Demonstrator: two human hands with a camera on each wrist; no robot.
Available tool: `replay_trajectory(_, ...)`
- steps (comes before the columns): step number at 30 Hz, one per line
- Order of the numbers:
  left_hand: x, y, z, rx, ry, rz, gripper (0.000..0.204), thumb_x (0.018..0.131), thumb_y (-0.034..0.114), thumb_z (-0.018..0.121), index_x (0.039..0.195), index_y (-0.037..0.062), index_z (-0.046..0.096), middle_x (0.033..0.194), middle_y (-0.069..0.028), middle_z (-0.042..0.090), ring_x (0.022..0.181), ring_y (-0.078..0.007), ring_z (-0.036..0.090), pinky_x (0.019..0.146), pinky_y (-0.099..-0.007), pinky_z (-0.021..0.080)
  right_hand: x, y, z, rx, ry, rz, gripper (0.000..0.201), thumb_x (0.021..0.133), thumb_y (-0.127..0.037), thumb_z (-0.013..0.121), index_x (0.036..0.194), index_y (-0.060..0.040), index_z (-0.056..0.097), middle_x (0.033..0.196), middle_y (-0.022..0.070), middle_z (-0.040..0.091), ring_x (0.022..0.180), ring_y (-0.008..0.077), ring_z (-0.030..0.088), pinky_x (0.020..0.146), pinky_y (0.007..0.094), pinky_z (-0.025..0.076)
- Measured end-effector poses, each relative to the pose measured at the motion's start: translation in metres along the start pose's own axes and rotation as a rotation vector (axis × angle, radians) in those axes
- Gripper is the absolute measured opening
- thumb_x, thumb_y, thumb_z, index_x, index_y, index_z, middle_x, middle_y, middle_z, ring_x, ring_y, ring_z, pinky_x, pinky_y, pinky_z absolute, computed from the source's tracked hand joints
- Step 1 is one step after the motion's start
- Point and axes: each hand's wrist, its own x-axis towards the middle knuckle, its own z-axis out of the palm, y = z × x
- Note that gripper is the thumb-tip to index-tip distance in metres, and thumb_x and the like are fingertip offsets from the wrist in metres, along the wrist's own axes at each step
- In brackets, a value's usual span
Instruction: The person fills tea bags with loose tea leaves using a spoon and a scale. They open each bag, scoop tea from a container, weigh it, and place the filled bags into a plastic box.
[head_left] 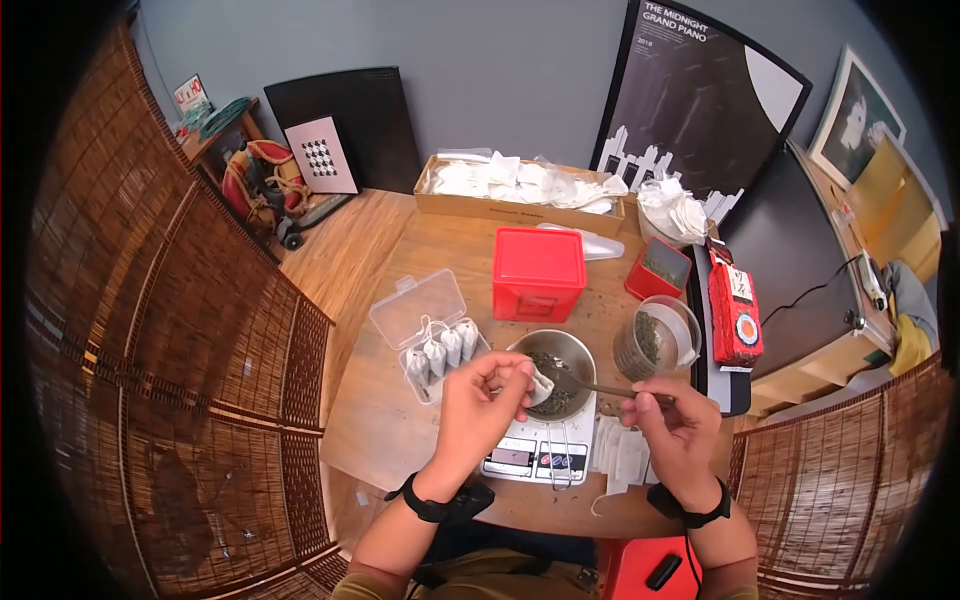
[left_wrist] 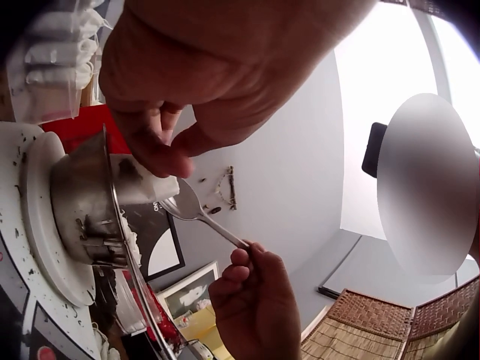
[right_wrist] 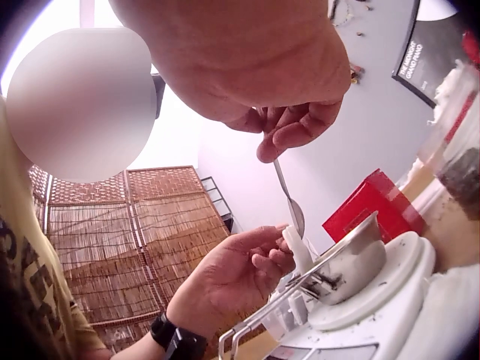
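Observation:
My left hand (head_left: 487, 395) pinches a small white tea bag (head_left: 540, 383) over the rim of a steel bowl (head_left: 560, 352) holding loose tea leaves. The bowl stands on a white kitchen scale (head_left: 540, 452). My right hand (head_left: 672, 425) holds a metal spoon (head_left: 600, 387) by its handle, its tip reaching the bag's mouth. In the left wrist view the spoon (left_wrist: 196, 214) touches the bag (left_wrist: 150, 189) beside the bowl (left_wrist: 86, 202). In the right wrist view the spoon (right_wrist: 289, 199) hangs above the bag (right_wrist: 298, 251) held by the left hand (right_wrist: 232, 274).
A clear plastic box (head_left: 430, 330) with filled tea bags lies left of the scale. Behind stand a red lidded box (head_left: 538, 272), a small red tin (head_left: 658, 268), a glass jar of tea (head_left: 655, 338), a red packet (head_left: 735, 310) and a cardboard tray of white bags (head_left: 520, 190). Empty bags (head_left: 620, 460) lie by the scale.

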Motion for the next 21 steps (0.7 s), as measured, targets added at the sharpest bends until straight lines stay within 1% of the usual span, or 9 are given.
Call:
replay_trajectory(3,-0.002,0.002,0.001,0.088,-0.01,0.02,0.016,0.104,0.007,0.073,0.114,-0.0053,0.074,0.088,-0.0049,0.074,0.072,-0.0079,0.067,0.058,-0.0234,0.054,-0.001,0.002,0.0,0.027,-0.003,0.018,0.011,0.106,0.0,0.066,0.114,0.0044,0.072,0.094,0.0126,0.078,0.079,0.0152,0.076,0.069,0.0269,0.06)
replay_trajectory(6,-0.003,-0.002,0.0,0.155,-0.012,0.035,0.017,0.103,0.006,0.074,0.115,-0.0053,0.074,0.089,-0.0043,0.074,0.073,-0.0076,0.067,0.058,-0.0234,0.054,0.001,0.0,0.001,0.079,0.039,0.107,0.012,0.103,0.001,0.07,0.112,0.0076,0.073,0.096,0.0141,0.08,0.082,0.0159,0.078,0.075,0.0292,0.063)
replay_trajectory(8,-0.005,-0.003,-0.002,0.122,0.001,0.038,0.016,0.102,0.005,0.075,0.115,-0.005,0.074,0.09,-0.0035,0.074,0.074,-0.0078,0.067,0.058,-0.0236,0.054,0.008,0.007,0.004,-0.115,0.033,-0.04,0.012,0.102,0.0,0.072,0.113,0.0055,0.075,0.092,0.0125,0.078,0.077,0.0155,0.076,0.071,0.0282,0.061)
replay_trajectory(9,-0.006,-0.004,-0.002,0.123,-0.006,0.036,0.016,0.102,0.005,0.075,0.115,-0.005,0.074,0.09,-0.0035,0.074,0.074,-0.0078,0.067,0.058,-0.0236,0.054,0.011,0.008,0.005,-0.117,0.039,-0.037,0.012,0.102,0.0,0.072,0.113,0.0055,0.075,0.092,0.0125,0.078,0.077,0.0155,0.076,0.071,0.0282,0.061)
replay_trajectory(11,-0.007,-0.005,-0.005,0.11,-0.005,0.065,0.016,0.103,0.006,0.074,0.115,-0.0042,0.075,0.089,-0.0023,0.073,0.074,-0.0077,0.066,0.058,-0.0233,0.053,0.017,0.011,0.007,-0.342,-0.039,-0.166,0.013,0.099,0.0,0.075,0.112,0.0031,0.076,0.088,0.0119,0.075,0.072,0.0173,0.073,0.065,0.03,0.057)
replay_trajectory(14,-0.011,-0.003,-0.009,0.148,0.004,0.052,0.015,0.103,0.006,0.073,0.116,-0.0029,0.075,0.087,-0.0008,0.071,0.072,-0.0063,0.065,0.058,-0.0225,0.051,0.014,0.016,0.01,-0.363,-0.066,-0.189,0.012,0.097,0.0,0.076,0.109,0.0026,0.076,0.085,0.0119,0.072,0.069,0.0199,0.07,0.062,0.0331,0.054)
replay_trajectory(18,-0.014,0.0,-0.01,0.14,0.011,0.046,0.015,0.103,0.005,0.072,0.116,-0.0017,0.076,0.085,0.0009,0.07,0.071,-0.0047,0.063,0.058,-0.0217,0.05,0.011,0.018,0.004,-0.356,-0.054,-0.165,0.01,0.097,0.0,0.075,0.107,0.003,0.075,0.086,0.0126,0.073,0.069,0.0185,0.07,0.062,0.0328,0.054)
replay_trajectory(20,-0.013,0.003,-0.008,0.102,0.025,0.046,0.015,0.103,0.004,0.071,0.116,-0.0016,0.076,0.082,0.0019,0.068,0.07,-0.0037,0.061,0.058,-0.0214,0.049,0.01,0.024,-0.001,-0.301,-0.069,-0.009,0.008,0.101,-0.003,0.072,0.105,0.0043,0.074,0.088,0.0112,0.076,0.07,0.0152,0.071,0.062,0.0304,0.056)
replay_trajectory(21,-0.013,0.003,-0.008,0.102,0.024,0.046,0.015,0.103,0.004,0.071,0.116,-0.0016,0.076,0.082,0.0019,0.068,0.07,-0.0037,0.061,0.058,-0.0214,0.049,0.01,0.027,0.0,-0.302,-0.068,-0.009,0.008,0.101,-0.003,0.072,0.105,0.0043,0.074,0.088,0.0112,0.076,0.07,0.0152,0.071,0.062,0.0304,0.056)
